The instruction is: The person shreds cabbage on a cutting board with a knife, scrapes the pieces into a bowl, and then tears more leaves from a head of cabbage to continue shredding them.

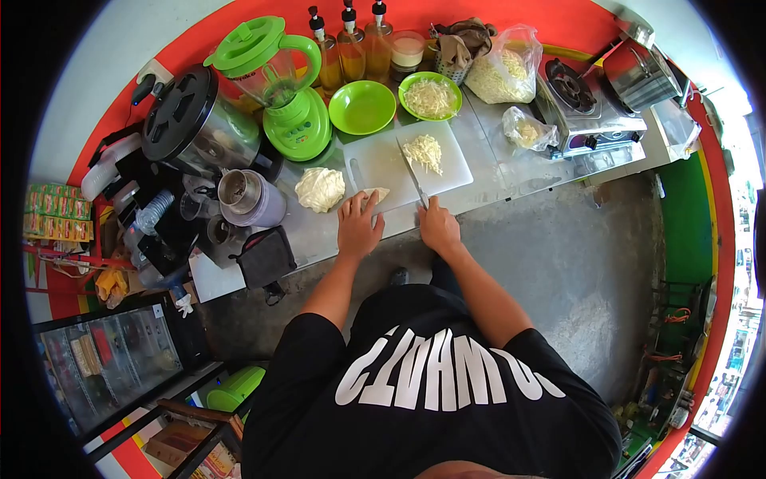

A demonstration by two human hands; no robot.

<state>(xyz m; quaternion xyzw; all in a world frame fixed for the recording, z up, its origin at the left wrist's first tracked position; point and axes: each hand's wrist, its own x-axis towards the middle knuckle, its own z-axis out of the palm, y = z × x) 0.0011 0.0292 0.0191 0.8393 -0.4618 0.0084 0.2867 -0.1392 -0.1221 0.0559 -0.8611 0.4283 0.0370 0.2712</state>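
Note:
My right hand point(439, 227) is wrapped round the handle of a kitchen knife point(410, 169), its blade pointing away from me over the white cutting board point(372, 160). Beside the blade lies a small heap of pale shreds point(424, 153) that look like cabbage. At the board's near left edge, the fingers of my left hand point(360, 227) press on a pale cabbage piece point(377, 194), partly covered by them. Left of the board sits a larger whitish lump point(320, 189), apparently a cut cabbage.
Behind the board stand a green bowl point(362, 108), a green plate of shreds point(430, 96) and pump bottles point(351, 52). A green blender point(297, 120) and a steel cup point(241, 191) are left; bagged shreds point(504, 73) and a gas stove point(594, 128) are right.

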